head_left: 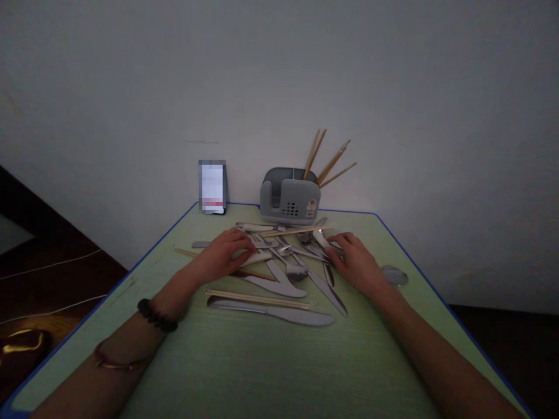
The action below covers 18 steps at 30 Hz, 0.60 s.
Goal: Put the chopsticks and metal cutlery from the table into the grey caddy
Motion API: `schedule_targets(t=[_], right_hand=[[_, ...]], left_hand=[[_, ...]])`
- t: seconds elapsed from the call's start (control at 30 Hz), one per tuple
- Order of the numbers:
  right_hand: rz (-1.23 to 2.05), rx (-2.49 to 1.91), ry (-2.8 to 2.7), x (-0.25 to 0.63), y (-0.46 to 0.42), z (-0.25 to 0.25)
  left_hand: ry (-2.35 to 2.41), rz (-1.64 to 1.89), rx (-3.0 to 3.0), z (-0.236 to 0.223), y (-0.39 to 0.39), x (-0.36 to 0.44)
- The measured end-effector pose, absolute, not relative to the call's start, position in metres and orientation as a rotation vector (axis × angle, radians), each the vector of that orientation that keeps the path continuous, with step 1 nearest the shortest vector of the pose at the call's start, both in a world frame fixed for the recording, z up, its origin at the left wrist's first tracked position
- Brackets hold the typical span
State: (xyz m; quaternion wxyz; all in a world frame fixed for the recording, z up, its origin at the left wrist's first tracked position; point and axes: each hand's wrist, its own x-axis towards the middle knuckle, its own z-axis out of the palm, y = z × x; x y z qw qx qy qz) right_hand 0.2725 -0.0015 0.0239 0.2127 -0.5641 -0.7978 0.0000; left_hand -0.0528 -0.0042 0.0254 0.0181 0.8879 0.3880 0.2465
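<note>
My left hand [229, 251] reaches over the left side of a heap of cutlery, fingers bent and thumb apart from them. Just by its thumb lies a white-handled fork [258, 257]; whether they touch is unclear. At the heap's right side, my right hand [354, 262] has thumb and forefinger around the end of a white handle [321, 237]; what kind of utensil it belongs to is hard to see. Between the hands are a spoon [297, 272], several table knives [325, 291] and loose chopsticks [297, 231]. Nearest me lie a knife [301, 316] and a pair of chopsticks [257, 298].
A grey cutlery holder [290, 201] stands at the table's back edge against the wall, with several chopsticks [332, 164] leaning in its right part. A lit phone [212, 186] is propped at the back left. A spoon bowl [395, 275] shows beyond my right wrist.
</note>
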Motion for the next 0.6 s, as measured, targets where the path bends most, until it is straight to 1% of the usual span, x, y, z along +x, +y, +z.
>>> schedule_targets(t=[0.2, 0.37, 0.47, 0.6], right_hand=[[-0.094, -1.586, -2.259, 0.272, -0.003, 0.024], [-0.136, -1.714, -2.289, 0.272, -0.005, 0.02], [-0.097, -1.772, -2.34, 0.27, -0.007, 0.018], [-0.117, -1.741, -2.37, 0.266, -0.009, 0.015]], left_hand=[[1.106, 0.707, 2.736, 0.034, -0.011, -0.05], [0.99, 0.498, 2.765, 0.042, -0.017, -0.044], [1.029, 0.395, 2.775, 0.045, -0.02, -0.043], [1.072, 0.374, 2.771, 0.042, -0.021, -0.04]])
